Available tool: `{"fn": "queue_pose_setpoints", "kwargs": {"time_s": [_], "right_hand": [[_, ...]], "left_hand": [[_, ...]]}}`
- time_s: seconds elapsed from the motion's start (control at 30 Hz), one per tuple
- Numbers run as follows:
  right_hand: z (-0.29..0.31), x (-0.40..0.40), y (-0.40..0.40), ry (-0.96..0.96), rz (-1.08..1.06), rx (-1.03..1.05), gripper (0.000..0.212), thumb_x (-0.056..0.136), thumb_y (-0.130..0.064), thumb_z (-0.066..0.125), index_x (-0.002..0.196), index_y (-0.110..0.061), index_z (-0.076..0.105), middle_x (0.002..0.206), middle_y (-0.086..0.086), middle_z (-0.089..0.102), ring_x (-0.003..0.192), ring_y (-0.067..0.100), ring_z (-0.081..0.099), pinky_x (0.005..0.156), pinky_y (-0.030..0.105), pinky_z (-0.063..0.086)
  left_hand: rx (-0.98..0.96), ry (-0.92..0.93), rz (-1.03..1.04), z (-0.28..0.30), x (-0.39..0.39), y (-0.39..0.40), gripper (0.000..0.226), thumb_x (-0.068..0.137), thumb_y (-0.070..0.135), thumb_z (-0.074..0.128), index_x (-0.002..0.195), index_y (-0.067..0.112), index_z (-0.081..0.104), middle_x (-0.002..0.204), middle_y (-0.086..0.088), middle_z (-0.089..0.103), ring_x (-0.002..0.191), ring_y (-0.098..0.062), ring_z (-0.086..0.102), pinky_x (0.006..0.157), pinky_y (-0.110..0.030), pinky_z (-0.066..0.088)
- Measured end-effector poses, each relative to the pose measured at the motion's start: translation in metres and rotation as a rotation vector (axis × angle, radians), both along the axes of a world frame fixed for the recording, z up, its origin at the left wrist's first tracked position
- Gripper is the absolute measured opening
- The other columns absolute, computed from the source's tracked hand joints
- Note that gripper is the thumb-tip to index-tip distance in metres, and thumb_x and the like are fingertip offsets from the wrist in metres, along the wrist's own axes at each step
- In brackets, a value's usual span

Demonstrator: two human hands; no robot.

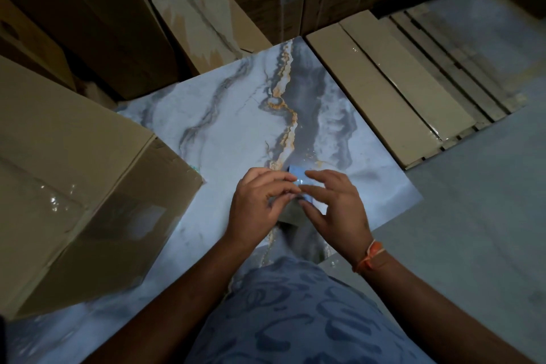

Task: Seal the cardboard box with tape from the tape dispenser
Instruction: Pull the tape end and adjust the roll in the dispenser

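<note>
A large brown cardboard box (76, 186) lies on the marble-patterned floor to my left, with shiny clear tape on its near face. Both hands meet over the floor in front of me, to the right of the box and apart from it. My left hand (260, 204) and my right hand (334, 207) pinch a small light-blue object (300, 179) with glossy clear tape on it. Its lower part is hidden behind my fingers, so I cannot tell whether it is a tape roll or a dispenser.
More cardboard boxes (206, 23) are stacked at the back and far left. Long flat cartons (393, 91) lie side by side at the right. The marble-patterned sheet (236, 127) covers the floor, with plain grey floor (478, 230) to the right.
</note>
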State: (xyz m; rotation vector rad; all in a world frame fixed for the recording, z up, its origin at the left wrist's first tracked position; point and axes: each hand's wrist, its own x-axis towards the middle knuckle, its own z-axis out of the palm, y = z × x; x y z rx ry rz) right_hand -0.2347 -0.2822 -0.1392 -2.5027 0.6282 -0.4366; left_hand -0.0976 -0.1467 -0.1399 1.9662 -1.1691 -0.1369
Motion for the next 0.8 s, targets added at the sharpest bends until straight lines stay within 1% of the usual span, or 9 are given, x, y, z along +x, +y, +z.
{"fn": "queue_pose_setpoints", "kwargs": {"time_s": [0.1,0.13,0.2,0.27,0.33,0.43,0.5,0.63,0.8], "right_hand": [[-0.011,-0.001,0.005,0.022,0.065,-0.025,0.021,0.089,-0.028,0.066,0.106,-0.027,0.079,0.115,-0.006,0.076,0.114,0.024,0.067,0.086,0.046,0.054],[-0.013,-0.002,0.007,0.025,0.065,-0.015,0.021,0.089,-0.028,0.066,0.105,-0.027,0.079,0.113,-0.008,0.077,0.113,0.022,0.068,0.086,0.046,0.055],[-0.014,-0.005,0.009,0.035,0.047,0.005,0.022,0.089,-0.026,0.064,0.105,-0.027,0.078,0.113,-0.011,0.077,0.113,0.019,0.069,0.087,0.046,0.055],[-0.012,-0.006,0.010,0.022,0.044,-0.007,0.024,0.089,-0.025,0.062,0.107,-0.027,0.078,0.113,-0.011,0.077,0.112,0.019,0.070,0.086,0.046,0.056],[-0.007,-0.006,0.011,0.016,0.054,-0.043,0.027,0.090,-0.026,0.058,0.108,-0.026,0.078,0.112,-0.010,0.077,0.109,0.019,0.071,0.084,0.044,0.056],[-0.004,-0.005,0.014,0.014,0.061,-0.099,0.029,0.091,-0.031,0.054,0.106,-0.026,0.078,0.110,-0.010,0.078,0.107,0.020,0.072,0.080,0.041,0.055],[-0.007,-0.006,0.014,0.009,0.056,-0.119,0.027,0.091,-0.031,0.056,0.105,-0.027,0.079,0.110,-0.010,0.078,0.106,0.019,0.072,0.079,0.039,0.054],[-0.016,-0.012,0.014,0.026,0.070,-0.137,0.023,0.087,-0.026,0.068,0.108,-0.025,0.078,0.116,-0.008,0.076,0.110,0.019,0.071,0.079,0.039,0.054],[-0.018,-0.020,0.018,0.044,0.052,-0.070,0.032,0.087,-0.037,0.065,0.115,-0.026,0.075,0.126,-0.009,0.072,0.119,0.018,0.064,0.087,0.038,0.050]], "left_hand": [[0.033,0.023,-0.031,-0.011,-0.001,0.008,0.013,0.088,0.021,0.076,0.100,0.025,0.080,0.114,0.017,0.076,0.112,-0.013,0.062,0.091,-0.043,0.053],[0.055,0.031,-0.030,-0.013,-0.002,0.011,0.018,0.087,0.023,0.077,0.105,0.026,0.079,0.115,0.015,0.075,0.114,-0.013,0.062,0.092,-0.045,0.052],[0.117,0.017,-0.042,-0.018,-0.001,0.015,0.038,0.084,0.029,0.080,0.122,0.027,0.074,0.120,0.011,0.073,0.118,-0.013,0.062,0.095,-0.045,0.052],[0.172,-0.060,-0.103,-0.025,0.004,0.017,0.046,0.084,0.034,0.078,0.130,0.030,0.071,0.125,0.014,0.072,0.120,-0.012,0.062,0.096,-0.043,0.050],[0.191,-0.133,-0.132,-0.032,0.009,0.016,0.040,0.088,0.035,0.073,0.128,0.033,0.072,0.129,0.019,0.071,0.120,-0.011,0.063,0.096,-0.041,0.049],[0.152,-0.216,-0.110,-0.036,0.012,0.012,0.032,0.090,0.026,0.075,0.121,0.033,0.076,0.124,0.020,0.073,0.113,-0.012,0.068,0.093,-0.033,0.047],[0.128,-0.256,-0.112,-0.037,0.011,0.011,0.031,0.090,0.023,0.075,0.119,0.033,0.078,0.121,0.020,0.074,0.110,-0.012,0.069,0.091,-0.031,0.044],[0.141,-0.265,-0.134,-0.039,0.014,0.013,0.032,0.092,0.025,0.071,0.122,0.035,0.076,0.125,0.020,0.073,0.110,-0.009,0.069,0.089,-0.035,0.048],[0.142,-0.223,-0.174,-0.039,0.018,0.014,0.035,0.092,0.026,0.073,0.126,0.033,0.074,0.128,0.020,0.071,0.113,-0.010,0.068,0.089,-0.038,0.051]]}}
